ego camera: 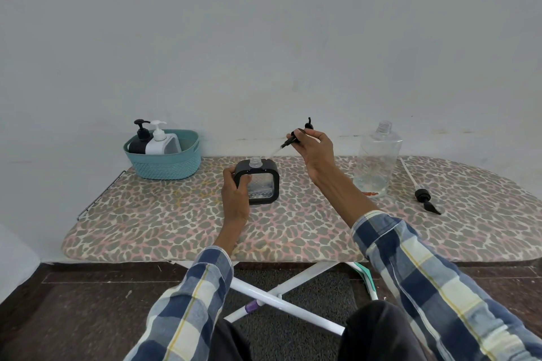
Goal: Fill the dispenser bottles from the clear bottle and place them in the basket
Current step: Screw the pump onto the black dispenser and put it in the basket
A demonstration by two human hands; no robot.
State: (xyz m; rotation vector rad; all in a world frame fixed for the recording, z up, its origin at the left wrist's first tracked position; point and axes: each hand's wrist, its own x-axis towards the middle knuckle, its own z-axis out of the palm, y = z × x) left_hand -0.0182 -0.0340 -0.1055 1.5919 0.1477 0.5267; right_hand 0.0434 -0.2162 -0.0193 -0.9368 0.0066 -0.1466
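No legible text, brand, number or sign appears anywhere. The tall clear plastic bottle [377, 160] carries only a small red mark near its base, too blurred to read. The square black-framed dispenser bottle [258, 182] and the black [140, 141] and white pump bottles [159, 142] in the teal plastic basket [164, 168] show no readable labels.

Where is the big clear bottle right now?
The clear bottle stands uncapped on the ironing board, right of the right hand, beside a loose black pump.
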